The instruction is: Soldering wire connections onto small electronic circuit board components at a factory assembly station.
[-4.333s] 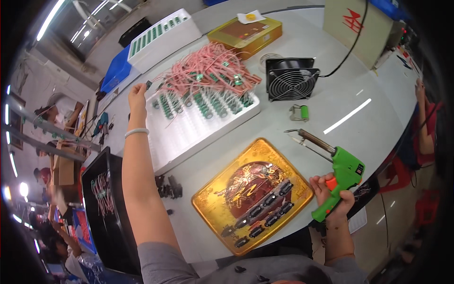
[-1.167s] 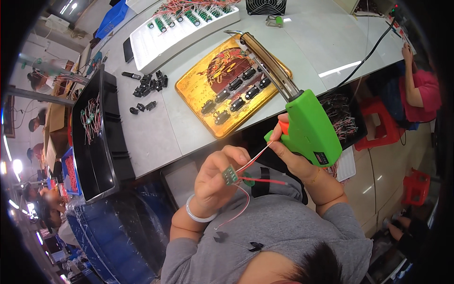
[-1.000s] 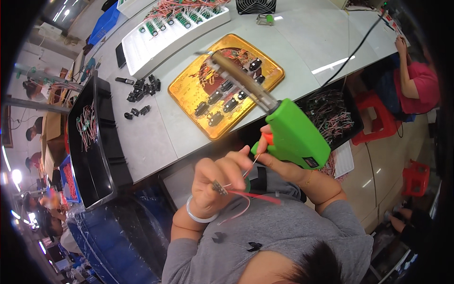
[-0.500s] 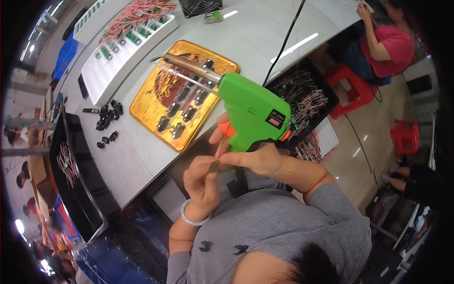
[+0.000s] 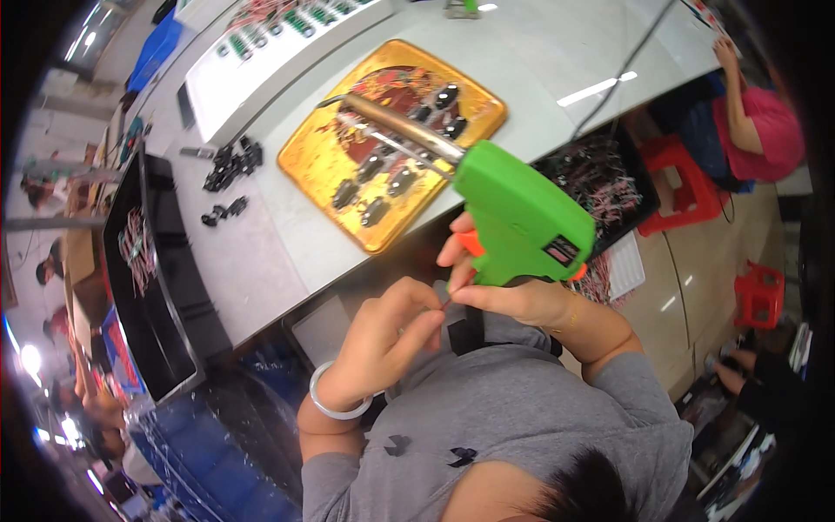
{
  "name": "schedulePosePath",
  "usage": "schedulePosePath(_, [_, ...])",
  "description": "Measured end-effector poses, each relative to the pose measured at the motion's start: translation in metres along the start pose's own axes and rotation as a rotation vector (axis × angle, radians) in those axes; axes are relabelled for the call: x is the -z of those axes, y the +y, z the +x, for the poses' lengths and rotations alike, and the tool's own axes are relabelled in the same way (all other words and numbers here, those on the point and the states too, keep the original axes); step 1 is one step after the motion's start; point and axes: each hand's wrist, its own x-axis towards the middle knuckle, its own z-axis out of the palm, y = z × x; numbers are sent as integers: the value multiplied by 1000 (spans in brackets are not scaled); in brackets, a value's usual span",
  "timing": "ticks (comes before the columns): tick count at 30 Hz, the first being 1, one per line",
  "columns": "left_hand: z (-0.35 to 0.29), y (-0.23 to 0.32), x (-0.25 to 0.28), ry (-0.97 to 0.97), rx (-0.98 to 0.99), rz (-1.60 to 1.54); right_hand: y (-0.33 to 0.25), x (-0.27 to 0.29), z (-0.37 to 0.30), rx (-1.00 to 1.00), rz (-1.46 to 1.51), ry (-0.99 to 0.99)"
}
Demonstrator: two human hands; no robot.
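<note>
My right hand (image 5: 513,300) is wrapped around the grip of a green soldering gun (image 5: 526,213) with an orange trigger. The gun's long metal tip points up and left, above a gold tray (image 5: 300,161). My left hand (image 5: 383,335), with a pale bangle at its wrist, is closed in a pinch close to my right thumb. Something small and thin, reddish, shows between the two hands, but its kind is unclear. On the tray sit several shiny dark rounded parts (image 5: 374,211), partly behind the gun.
Small black parts (image 5: 233,165) lie left of the tray. Behind is a white foam box (image 5: 226,100) with green coils and wires. A black bin (image 5: 165,296) stands at left, another bin of wires (image 5: 600,183) at right. Red stools (image 5: 683,187) and a seated person are further right.
The view has shifted, so the table and tray appear further right and higher. My left fingers have turned, and the small flat brownish piece seen in them before is no longer visible.
</note>
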Motion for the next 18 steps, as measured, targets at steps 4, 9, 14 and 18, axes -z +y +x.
schedulePosePath(4, [-20, 14, 33, -32, 114, -1, 7, 9, 7, 60, -31, -11])
schedulePosePath(9, [-16, 32, 107, 267, 194, 69, 34, 38, 23, 294, 229, 229])
schedulePosePath(14, [39, 30, 173, 264, 253, 219, 32, 37, 30, 310, 278, 448])
schedulePosePath(18, [83, 5, 186, 218, 265, 201, 18, 44, 48, 277, 318, 398])
